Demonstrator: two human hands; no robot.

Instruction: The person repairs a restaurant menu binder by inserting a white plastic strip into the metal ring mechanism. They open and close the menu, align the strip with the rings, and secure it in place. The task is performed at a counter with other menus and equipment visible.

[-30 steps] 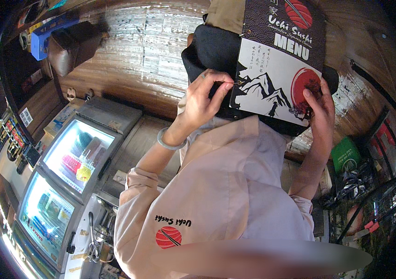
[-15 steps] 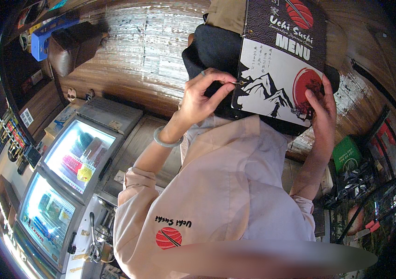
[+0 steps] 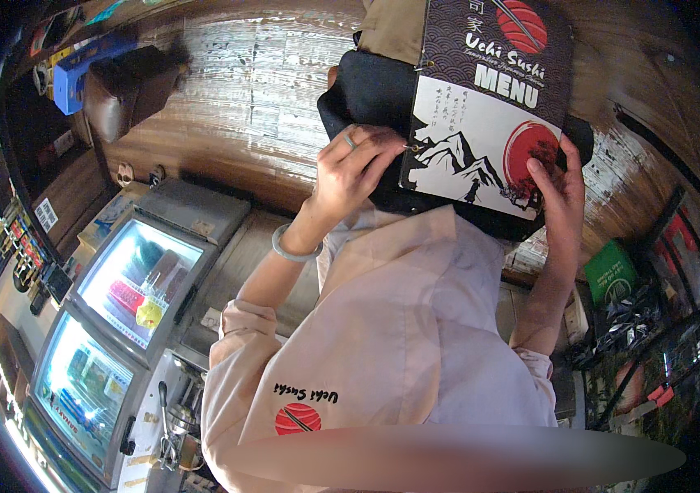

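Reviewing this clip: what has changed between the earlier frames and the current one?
The menu has shifted slightly to the left, and both hands with it. The left hand has rolled so that its back shows more and the gap between thumb and fingers has closed up. Nothing has visibly been let go: its fingertips stay at the binding ring, and the right hand keeps holding the opposite edge.

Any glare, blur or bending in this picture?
Head view, edges: lines bow toward a dark rim; head view, left: the glass-door fridge glares white; head view, bottom: an oval is blurred out; head view, top: the menu looks fairly sharp.
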